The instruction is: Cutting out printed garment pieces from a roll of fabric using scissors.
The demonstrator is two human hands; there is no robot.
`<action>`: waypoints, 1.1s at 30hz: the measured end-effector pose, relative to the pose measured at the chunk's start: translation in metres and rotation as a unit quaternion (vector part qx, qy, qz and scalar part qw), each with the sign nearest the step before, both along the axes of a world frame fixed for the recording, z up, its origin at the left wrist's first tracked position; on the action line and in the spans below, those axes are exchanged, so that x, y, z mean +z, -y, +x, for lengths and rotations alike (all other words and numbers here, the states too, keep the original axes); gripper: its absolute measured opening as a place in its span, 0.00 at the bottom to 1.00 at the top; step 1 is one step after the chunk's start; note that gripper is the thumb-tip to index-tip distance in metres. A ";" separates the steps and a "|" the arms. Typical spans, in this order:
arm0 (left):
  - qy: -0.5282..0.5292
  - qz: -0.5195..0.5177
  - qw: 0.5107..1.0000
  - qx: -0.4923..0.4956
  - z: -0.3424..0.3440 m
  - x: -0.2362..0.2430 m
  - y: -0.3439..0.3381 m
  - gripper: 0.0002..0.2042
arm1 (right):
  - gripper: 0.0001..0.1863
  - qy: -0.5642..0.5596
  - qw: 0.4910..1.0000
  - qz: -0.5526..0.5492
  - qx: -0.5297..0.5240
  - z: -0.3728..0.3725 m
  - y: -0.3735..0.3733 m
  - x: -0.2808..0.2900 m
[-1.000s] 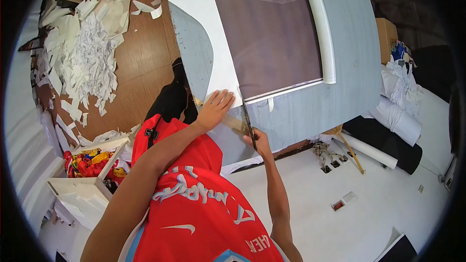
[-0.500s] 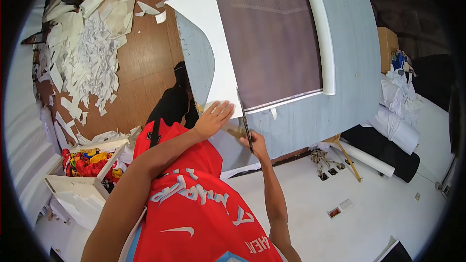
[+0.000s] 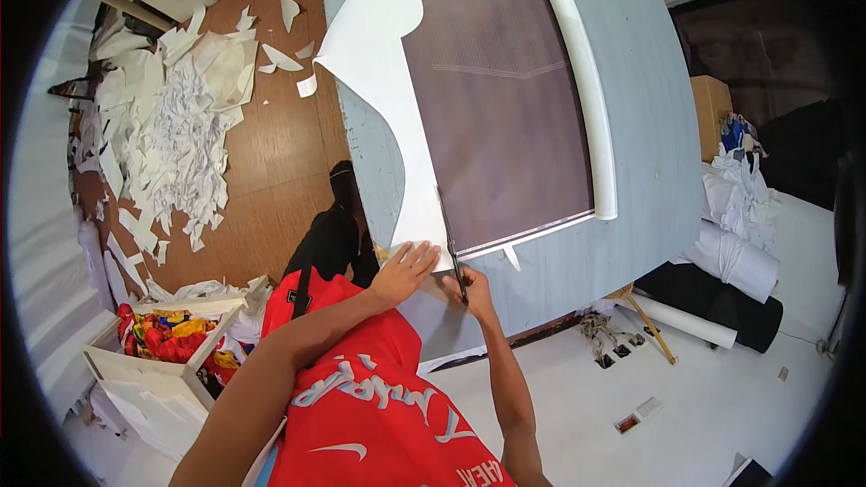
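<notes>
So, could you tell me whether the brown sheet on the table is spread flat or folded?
Spread flat. The brown sheet lies smooth on the grey table, with white paper along its left and a white roll along its right edge.

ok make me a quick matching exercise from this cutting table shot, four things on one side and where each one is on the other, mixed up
Things:
1. scissors
2. left hand
3. paper scraps
4. fabric rolls

Places:
A. piled on the wooden floor, left of the table
B. lying on the white floor to the right
C. pressed flat on the white paper at the table's near edge
D. in the right hand, blades along the edge of the dark fabric

Pairs: 1-D, 2-C, 3-A, 4-B
</notes>
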State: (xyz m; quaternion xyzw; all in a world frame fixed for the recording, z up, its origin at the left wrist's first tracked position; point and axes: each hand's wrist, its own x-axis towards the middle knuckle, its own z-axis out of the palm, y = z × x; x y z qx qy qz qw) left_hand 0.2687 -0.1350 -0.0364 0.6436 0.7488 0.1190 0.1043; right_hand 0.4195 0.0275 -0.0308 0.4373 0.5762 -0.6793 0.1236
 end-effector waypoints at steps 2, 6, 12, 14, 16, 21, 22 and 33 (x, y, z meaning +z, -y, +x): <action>0.006 0.000 1.000 -0.007 -0.004 0.000 -0.001 0.26 | 0.15 0.004 1.000 0.006 -0.002 -0.015 -0.006 0.001; 0.016 0.005 1.000 -0.011 -0.003 -0.001 0.000 0.26 | 0.15 -0.011 0.999 0.034 -0.009 -0.038 -0.014 -0.004; 0.127 0.013 0.991 -0.029 -0.007 -0.004 0.007 0.24 | 0.21 -0.025 0.999 0.044 -0.008 -0.076 -0.022 -0.009; 0.121 0.012 0.991 -0.059 0.000 -0.004 0.016 0.23 | 0.21 -0.013 0.999 0.042 0.008 -0.095 -0.027 -0.005; 0.112 0.011 0.989 -0.092 0.001 -0.001 0.018 0.22 | 0.21 -0.019 0.999 0.045 0.004 -0.105 -0.028 -0.007; 0.152 0.008 0.988 0.020 0.005 0.006 0.004 0.23 | 0.20 -0.009 0.999 0.048 0.017 -0.111 -0.032 -0.006; 0.153 0.007 0.988 0.021 0.005 0.007 0.005 0.23 | 0.20 -0.008 0.999 0.047 0.017 -0.111 -0.032 -0.005; 0.068 -0.026 0.997 -0.017 -0.029 0.019 -0.014 0.29 | 0.21 -0.020 0.999 0.035 0.013 -0.102 -0.031 -0.013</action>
